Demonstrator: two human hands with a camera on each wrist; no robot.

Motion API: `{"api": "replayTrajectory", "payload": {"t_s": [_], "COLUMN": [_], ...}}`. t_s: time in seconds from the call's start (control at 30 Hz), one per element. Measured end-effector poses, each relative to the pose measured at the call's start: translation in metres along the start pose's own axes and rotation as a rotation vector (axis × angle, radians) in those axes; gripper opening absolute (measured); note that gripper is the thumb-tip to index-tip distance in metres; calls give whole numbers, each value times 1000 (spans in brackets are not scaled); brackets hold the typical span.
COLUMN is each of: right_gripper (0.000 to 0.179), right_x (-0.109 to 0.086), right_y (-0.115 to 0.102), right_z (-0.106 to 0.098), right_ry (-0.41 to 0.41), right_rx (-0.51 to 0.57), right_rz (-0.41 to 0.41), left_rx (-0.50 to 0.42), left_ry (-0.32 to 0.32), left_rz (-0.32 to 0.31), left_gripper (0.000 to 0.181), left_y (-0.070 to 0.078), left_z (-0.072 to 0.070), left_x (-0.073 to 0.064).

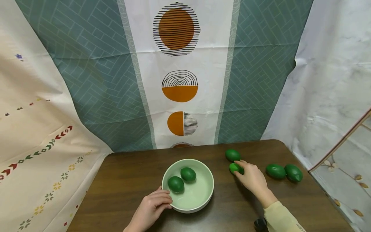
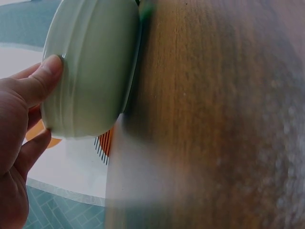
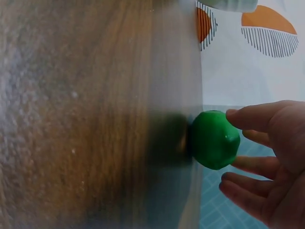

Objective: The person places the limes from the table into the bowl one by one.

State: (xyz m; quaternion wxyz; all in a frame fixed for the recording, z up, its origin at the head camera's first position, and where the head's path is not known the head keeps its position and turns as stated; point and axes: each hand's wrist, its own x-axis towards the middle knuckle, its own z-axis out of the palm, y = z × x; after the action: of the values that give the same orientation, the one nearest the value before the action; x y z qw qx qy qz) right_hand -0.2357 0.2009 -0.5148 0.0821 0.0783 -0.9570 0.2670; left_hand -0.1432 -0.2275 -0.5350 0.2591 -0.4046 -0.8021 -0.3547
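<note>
A pale green bowl point(image 1: 200, 196) stands on the table with two dark green limes, a left lime point(image 1: 175, 184) and a right lime point(image 1: 188, 174), inside. My left hand point(image 1: 155, 204) grips the bowl's left rim; in the left wrist view the thumb point(image 2: 51, 67) presses on the bowl's outer wall point(image 2: 97, 71). To the right of the bowl, my right hand point(image 1: 252, 177) pinches a brighter green lime point(image 3: 214, 140) between thumb and fingers. That lime is at the tabletop, and whether it is lifted I cannot tell. Another lime point(image 1: 233, 155) lies just behind it.
Two more limes, one point(image 1: 275, 171) beside the other point(image 1: 294, 173), lie at the right of the brown wooden table point(image 1: 130, 170). Patterned cloths hang behind the table point(image 1: 179, 29) and at both sides. A small black object point(image 1: 261, 224) shows near the right sleeve point(image 1: 279, 216).
</note>
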Motion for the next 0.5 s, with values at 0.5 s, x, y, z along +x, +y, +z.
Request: {"api": "replayTrajectory", "payload": {"t_s": [0.5], "right_gripper": [58], "right_x": [4], "right_y": [3], "right_z": [8], "right_ry": [-30], "right_rx": [-43], "right_rz": [19], "left_rx": [-4], "left_ry": [0], "left_rz": [-4], "left_gripper": [27], "left_y": [1], "left_z": [0], "left_x": [1]}}
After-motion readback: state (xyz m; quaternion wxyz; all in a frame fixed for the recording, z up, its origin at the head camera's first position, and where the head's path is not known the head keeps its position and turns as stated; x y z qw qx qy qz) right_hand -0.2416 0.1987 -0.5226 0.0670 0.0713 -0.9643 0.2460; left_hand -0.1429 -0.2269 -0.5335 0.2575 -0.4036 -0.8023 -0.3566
